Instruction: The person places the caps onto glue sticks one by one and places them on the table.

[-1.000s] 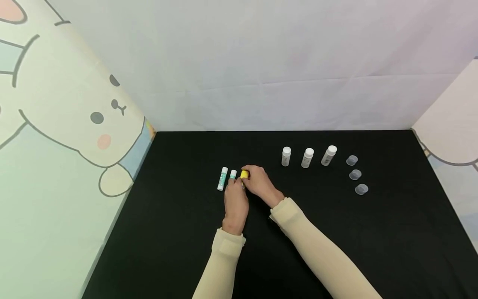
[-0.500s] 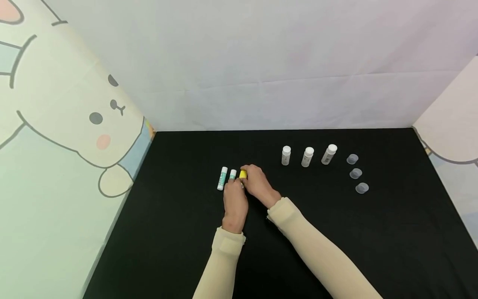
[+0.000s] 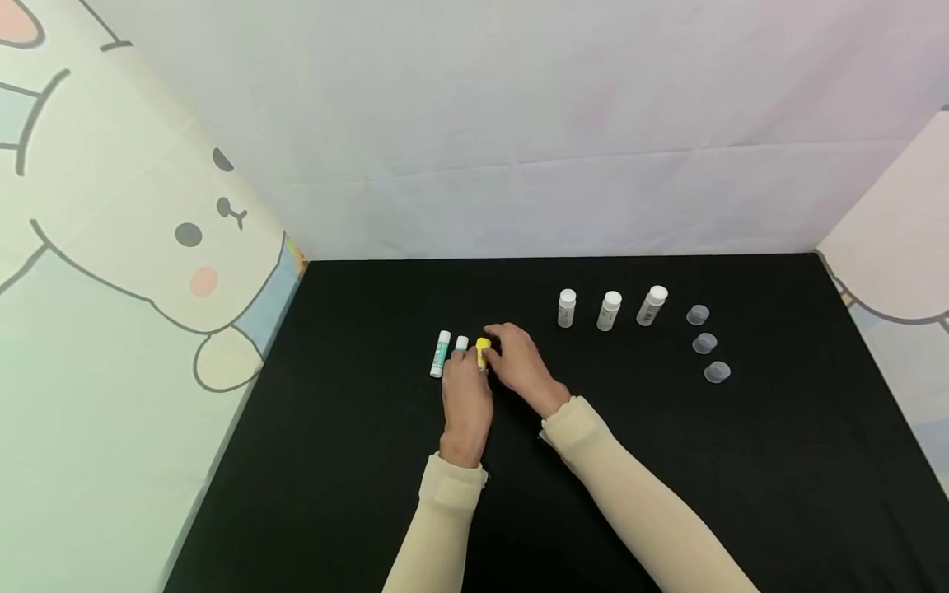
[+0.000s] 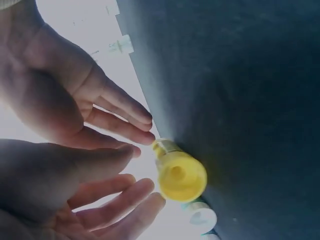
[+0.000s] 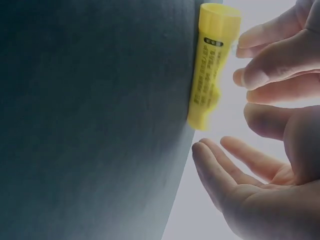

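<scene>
A yellow tube (image 3: 483, 352) lies flat on the black cloth (image 3: 371, 461), its wide cap (image 4: 181, 175) pointing away from me. My left hand (image 3: 469, 364) sits just left of it and my right hand (image 3: 501, 343) just right of it. Seen from the wrists, the fingers of both hands are straight and spread beside the yellow tube (image 5: 207, 70). None of them curls round it. The right hand (image 5: 235, 175) stays a short gap away, and the left hand (image 4: 105, 200) hovers by the cap. Two white and teal tubes (image 3: 441, 354) (image 3: 462, 343) lie parallel on the left.
Three small white bottles (image 3: 567, 308) (image 3: 610, 310) (image 3: 652, 305) stand in a row at the back right. Three clear caps (image 3: 698, 315) (image 3: 704, 343) (image 3: 717, 372) lie beside them. Cloth walls with a bunny print (image 3: 148, 247) close in the left, back and right sides.
My right hand has come off the yellow tube and shifted slightly right. The tube now lies on the cloth between both hands.
</scene>
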Demonstrator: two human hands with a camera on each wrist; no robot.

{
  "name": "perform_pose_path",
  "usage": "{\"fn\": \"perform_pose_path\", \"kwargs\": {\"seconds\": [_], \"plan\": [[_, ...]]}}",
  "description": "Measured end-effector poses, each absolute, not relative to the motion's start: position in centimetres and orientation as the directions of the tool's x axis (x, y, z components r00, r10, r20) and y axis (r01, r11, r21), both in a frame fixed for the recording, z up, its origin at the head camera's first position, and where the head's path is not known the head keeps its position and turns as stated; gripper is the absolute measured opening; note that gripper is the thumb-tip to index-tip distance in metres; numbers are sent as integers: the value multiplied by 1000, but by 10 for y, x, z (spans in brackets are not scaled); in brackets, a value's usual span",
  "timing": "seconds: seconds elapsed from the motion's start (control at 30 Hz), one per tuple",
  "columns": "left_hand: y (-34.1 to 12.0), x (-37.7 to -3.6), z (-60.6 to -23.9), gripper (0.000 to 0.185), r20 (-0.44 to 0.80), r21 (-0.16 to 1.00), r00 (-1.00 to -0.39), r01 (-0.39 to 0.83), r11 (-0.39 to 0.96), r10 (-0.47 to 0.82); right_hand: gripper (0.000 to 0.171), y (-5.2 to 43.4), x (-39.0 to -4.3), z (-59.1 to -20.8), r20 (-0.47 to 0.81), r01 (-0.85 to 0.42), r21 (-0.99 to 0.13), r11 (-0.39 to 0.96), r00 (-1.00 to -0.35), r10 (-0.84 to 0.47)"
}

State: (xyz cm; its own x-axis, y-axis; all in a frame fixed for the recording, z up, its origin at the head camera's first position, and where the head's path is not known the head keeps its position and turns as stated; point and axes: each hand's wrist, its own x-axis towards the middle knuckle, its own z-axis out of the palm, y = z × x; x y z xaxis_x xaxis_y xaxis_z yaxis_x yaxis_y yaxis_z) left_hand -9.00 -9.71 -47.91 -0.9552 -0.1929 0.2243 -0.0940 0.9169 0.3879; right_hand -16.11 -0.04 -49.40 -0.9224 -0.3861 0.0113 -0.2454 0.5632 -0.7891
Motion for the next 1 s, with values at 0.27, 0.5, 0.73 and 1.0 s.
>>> {"fn": "perform_pose_path", "kwargs": {"seconds": [0.27,0.5,0.73,1.0], "plan": [[-93,-91,-479,35,300,499,-939,4,867,-168,39,26,-153,-489,31,-233,-797,558,-937,-347],[-86,-93,-482,36,320,554,-937,68,830,-137,39,54,-145,-485,44,-211,-806,552,-953,-300],[-76,-96,-479,38,289,582,-949,70,810,-125,38,86,-139,-487,88,-204,-813,546,-969,-232],[-65,-99,-477,39,259,602,-958,58,797,-125,37,124,-135,-490,95,-165,-811,562,-984,-151]]}}
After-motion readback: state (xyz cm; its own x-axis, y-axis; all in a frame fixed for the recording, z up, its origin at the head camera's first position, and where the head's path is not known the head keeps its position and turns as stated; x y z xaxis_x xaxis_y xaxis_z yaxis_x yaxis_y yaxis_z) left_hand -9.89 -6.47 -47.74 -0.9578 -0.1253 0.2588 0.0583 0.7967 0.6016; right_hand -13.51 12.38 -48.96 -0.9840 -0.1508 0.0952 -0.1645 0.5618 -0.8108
